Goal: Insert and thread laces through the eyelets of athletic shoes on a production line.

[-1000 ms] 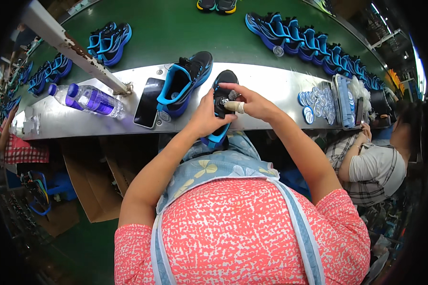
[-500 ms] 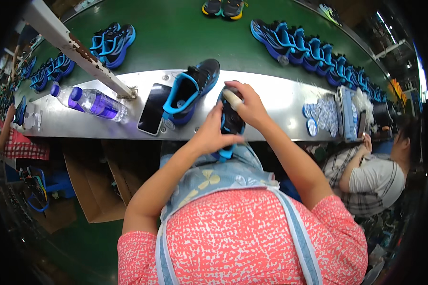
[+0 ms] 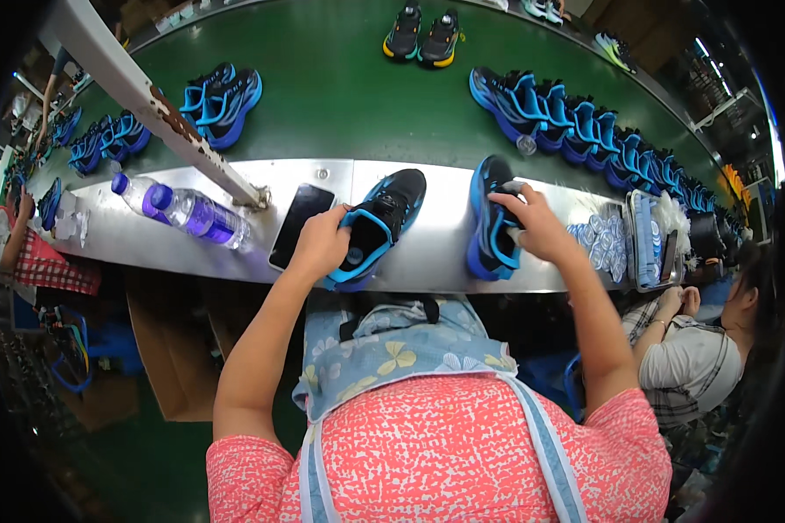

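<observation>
Two black sneakers with blue trim and blue soles stand on the metal ledge before me, toes pointing away. My left hand (image 3: pixel 324 242) pinches the collar edge of the left sneaker (image 3: pixel 394 205); a round disc (image 3: pixel 355 255) shows inside that shoe. Fingers of my right hand (image 3: pixel 539 225) are closed over the opening of the right sneaker (image 3: pixel 483 205), hiding part of its laces and collar. Something pale covers one right finger. Beside my left hand lies a black phone (image 3: pixel 302 218), partly behind that hand.
Two bottles with purple labels (image 3: pixel 202 216) lie left, beside a chipped white post (image 3: pixel 161 113). More sneakers (image 3: pixel 576 113) line the green belt (image 3: pixel 323 96). Round discs in clear wrap (image 3: pixel 604 242) and a tray (image 3: pixel 644 240) are at right, near a seated co-worker (image 3: pixel 698 349).
The right sneaker has gone from my lap and both hands onto the ledge, under my right hand. My left hand has moved left to the other sneaker's collar. The view has shifted slightly.
</observation>
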A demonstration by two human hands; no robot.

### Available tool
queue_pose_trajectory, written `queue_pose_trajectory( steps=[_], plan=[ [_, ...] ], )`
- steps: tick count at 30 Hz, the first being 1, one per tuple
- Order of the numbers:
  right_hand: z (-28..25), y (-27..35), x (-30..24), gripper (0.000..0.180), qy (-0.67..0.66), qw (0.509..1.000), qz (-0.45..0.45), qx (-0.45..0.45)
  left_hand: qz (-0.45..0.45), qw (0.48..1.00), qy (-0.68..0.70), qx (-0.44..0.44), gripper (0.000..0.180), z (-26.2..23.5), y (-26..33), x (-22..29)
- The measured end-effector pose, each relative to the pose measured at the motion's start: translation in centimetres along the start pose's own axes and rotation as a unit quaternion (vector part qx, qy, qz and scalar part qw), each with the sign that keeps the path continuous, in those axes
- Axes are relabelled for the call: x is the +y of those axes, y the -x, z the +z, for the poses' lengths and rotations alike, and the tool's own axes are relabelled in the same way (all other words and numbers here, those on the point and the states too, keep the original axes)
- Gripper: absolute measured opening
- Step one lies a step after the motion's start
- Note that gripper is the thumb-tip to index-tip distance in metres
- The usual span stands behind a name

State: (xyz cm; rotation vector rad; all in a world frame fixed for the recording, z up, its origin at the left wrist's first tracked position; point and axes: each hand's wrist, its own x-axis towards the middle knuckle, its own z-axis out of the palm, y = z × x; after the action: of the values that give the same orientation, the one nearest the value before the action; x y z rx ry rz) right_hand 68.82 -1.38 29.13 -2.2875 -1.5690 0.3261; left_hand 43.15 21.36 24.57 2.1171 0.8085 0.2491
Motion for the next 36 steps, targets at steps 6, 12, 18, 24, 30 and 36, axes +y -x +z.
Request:
queue_pose_trajectory(
  steps=[6,12,18,24,30,36],
  plan=[
    [-0.2,-4.4,-8.7,0.063,-0.161,0.974,-0.083,-0.136,0.033,0.987,0.157,0.027,0.027,2.5,2.4,-1.7],
    [5.9,-6.2,-10.0,0.064,-0.014,0.954,-0.240,-0.178,-0.116,0.977,0.168,0.067,0.018,3.2,1.6,0.2],
    [3.1,-6.3,-9.5,0.071,-0.016,0.953,-0.181,-0.241,-0.115,0.964,0.239,-0.015,0.027,1.1,4.5,2.6],
    [3.0,-5.8,-9.2,0.071,-0.139,0.944,-0.198,-0.224,-0.189,0.866,0.401,-0.230,0.033,0.9,3.0,2.9],
    [3.9,-4.9,-9.0,0.066,-0.090,0.942,-0.192,-0.259,-0.195,0.859,0.442,-0.171,0.024,2.6,4.4,3.1],
    [5.1,-5.1,-9.3,0.062,-0.132,0.952,-0.231,-0.150,-0.215,0.836,0.484,-0.143,0.025,3.0,5.4,3.1]
  ],
)
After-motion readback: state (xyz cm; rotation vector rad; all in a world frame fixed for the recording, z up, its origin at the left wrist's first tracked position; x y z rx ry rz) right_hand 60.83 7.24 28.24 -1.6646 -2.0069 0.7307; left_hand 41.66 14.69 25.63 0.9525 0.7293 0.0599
